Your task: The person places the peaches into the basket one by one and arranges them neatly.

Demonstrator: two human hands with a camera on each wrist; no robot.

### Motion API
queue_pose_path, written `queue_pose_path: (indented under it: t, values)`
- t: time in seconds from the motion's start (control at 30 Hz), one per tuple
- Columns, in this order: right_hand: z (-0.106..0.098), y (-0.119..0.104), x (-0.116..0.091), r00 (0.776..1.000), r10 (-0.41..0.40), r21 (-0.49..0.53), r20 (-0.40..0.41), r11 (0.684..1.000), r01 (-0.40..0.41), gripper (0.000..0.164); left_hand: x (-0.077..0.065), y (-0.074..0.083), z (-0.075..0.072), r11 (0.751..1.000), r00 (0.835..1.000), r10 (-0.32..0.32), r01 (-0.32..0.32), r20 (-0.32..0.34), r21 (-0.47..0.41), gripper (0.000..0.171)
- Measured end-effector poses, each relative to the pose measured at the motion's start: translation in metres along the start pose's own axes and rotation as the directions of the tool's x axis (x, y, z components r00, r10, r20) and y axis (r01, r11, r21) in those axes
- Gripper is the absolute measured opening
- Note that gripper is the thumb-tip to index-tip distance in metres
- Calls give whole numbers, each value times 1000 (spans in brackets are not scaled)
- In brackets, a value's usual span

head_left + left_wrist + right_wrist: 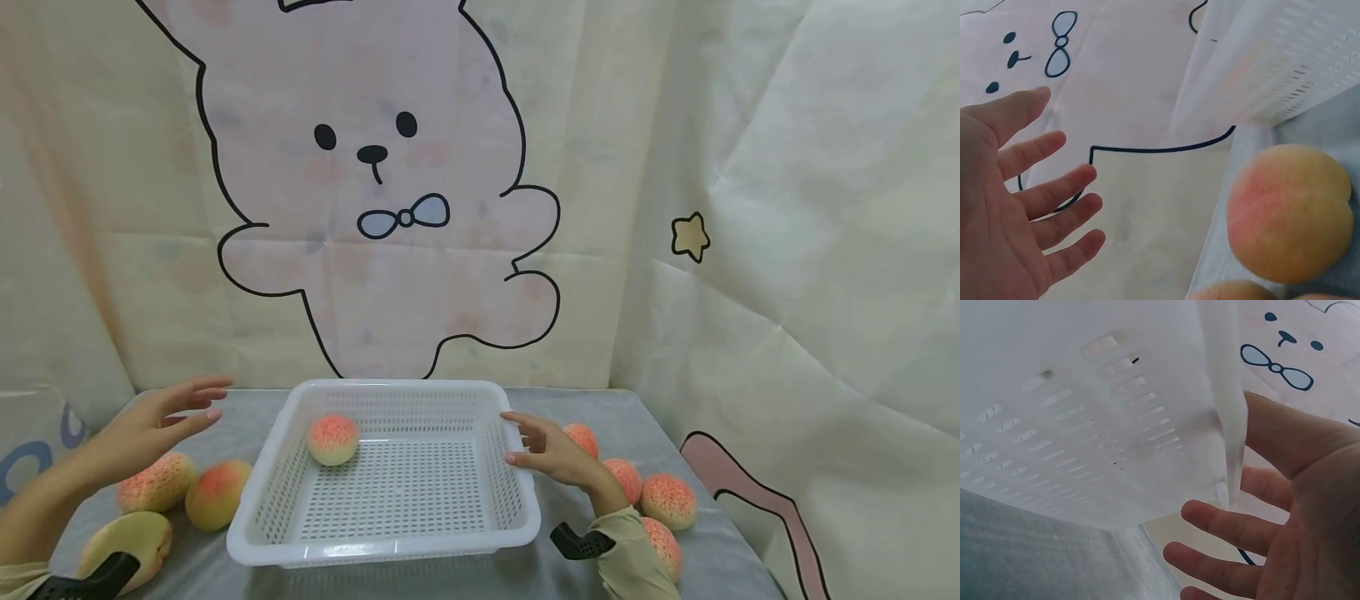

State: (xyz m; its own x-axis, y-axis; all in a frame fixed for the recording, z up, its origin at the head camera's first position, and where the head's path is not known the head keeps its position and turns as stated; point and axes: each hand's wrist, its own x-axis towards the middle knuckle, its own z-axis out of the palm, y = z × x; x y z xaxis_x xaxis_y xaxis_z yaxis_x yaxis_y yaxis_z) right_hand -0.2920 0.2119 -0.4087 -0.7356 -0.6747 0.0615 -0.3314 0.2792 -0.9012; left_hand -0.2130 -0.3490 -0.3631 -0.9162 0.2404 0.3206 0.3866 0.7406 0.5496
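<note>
A white plastic basket (390,552) with slotted walls stands on the cloth-covered table. One pink-and-cream peach (333,440) lies in its far left part. My right hand (551,450) holds the basket's right rim; in the right wrist view the thumb and index finger pass behind the rim (1230,425), their tips hidden, while other fingers stay outside. Left of the basket, my left hand (153,425) hovers with spread fingers, holding nothing. Below it lie a speckled peach (156,483), a yellow-red peach (217,495) and a yellow-green fruit (127,546), partly covered by the wrist strap.
Several speckled peaches (667,502) lie to the right of the basket, some partly behind my right arm. Grey cloth (600,408) covers the table. A hanging sheet (585,167) with a cartoon bear rises behind it, and more sheets hang at both sides.
</note>
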Motion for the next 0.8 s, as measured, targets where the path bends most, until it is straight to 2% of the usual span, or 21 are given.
queue_pose_path:
  t: [0.13, 0.27, 0.37, 0.47, 0.57, 0.67, 0.8]
  values:
    - [0, 0, 0, 1000, 1, 11, 5, 1000, -1, 73, -15, -13, -4, 1000, 1000, -13, 14, 20, -24, 50]
    - [0, 0, -1, 1000, 3, 15, -1, 1000, -3, 74, -30, -24, -4, 998, 996, -61, 63, 69, -21, 50]
    - [0, 0, -1, 1000, 10, 16, -7, 1000, -10, 74, -40, -31, -4, 992, 986, -122, 125, 111, -19, 53]
    - [0, 1, -1, 1000, 10, 23, -1, 1000, -10, 75, -50, -39, -5, 987, 979, -153, 157, 135, -20, 54]
    - [0, 1, -1, 1000, 7, 33, 8, 999, -7, 75, -60, -48, -6, 991, 985, -127, 131, 121, -32, 51]
    - [0, 1, -1, 1000, 6, 34, 9, 999, -6, 74, -69, -60, -7, 991, 988, -83, 95, 131, -92, 51]
    - [-1, 1, -1, 1000, -3, 26, 6, 1000, 3, 75, -78, -74, -6, 981, 979, -102, 129, 177, -146, 51]
